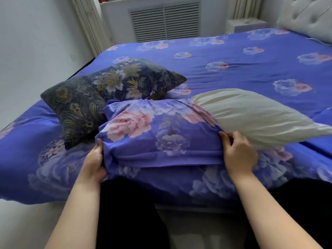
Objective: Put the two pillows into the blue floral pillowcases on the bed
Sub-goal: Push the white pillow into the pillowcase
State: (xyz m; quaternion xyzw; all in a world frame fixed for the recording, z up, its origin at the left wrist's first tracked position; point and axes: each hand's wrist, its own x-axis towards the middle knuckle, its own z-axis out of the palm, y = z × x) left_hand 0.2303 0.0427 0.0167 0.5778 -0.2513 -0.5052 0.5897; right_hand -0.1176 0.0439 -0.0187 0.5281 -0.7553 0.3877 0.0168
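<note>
Nearest the camera, the left hand [94, 163] grips the closed left end of the blue floral pillowcase [158, 133], fingers curled round a bunch of its cloth. At the pillowcase's right end the right hand [239, 153] pinches the hem of the opening, fingers curled on the fabric where it meets the white pillow [251, 115]. About half of that pillow sits inside the pillowcase; the bare half sticks out to the right, lifted off the bedspread [233, 60]. The pillowcase lies across the near edge of the bed. Just behind the pillowcase and to its left rests a dark patterned pillow [100, 94], touching it. Farther beyond, a tufted headboard [309, 17] stands at the right and a louvred vent [164, 21] sits on the far wall.
</note>
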